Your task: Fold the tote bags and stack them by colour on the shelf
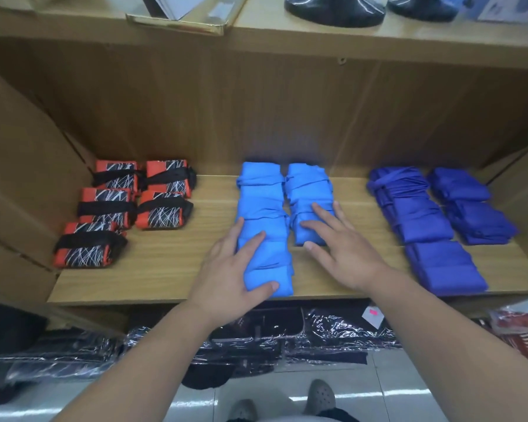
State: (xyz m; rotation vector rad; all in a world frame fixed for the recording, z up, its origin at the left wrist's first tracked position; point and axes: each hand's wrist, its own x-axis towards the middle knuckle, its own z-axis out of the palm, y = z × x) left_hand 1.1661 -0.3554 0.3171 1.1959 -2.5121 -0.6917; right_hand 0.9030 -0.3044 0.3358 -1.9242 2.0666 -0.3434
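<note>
Pushing too hard looks like the main risk from here: the light-blue bags (264,205) lie in two soft folded rows in the middle of the shelf (165,269). A shove along a row could ruck the folds open, or slide the front bag (267,269), which sits right at the shelf's front lip, over the edge. A sideways nudge could also skew the rows, though the orange bags (162,208) to the left and the dark-blue bags (424,214) to the right lie well apart, so mixing colours seems unlikely. The left hand (229,278) rests on the front bag of the left row, thumb laid across its near end. Its fingers run nearly straight along the top and left side, cupping rather than gripping. The right hand (345,254) lies flat, fingers spread and straight, fingertips on the nearest bag of the right row, thumb just in front of it; it holds nothing. Both forearms reach in from below the shelf's front edge.
</note>
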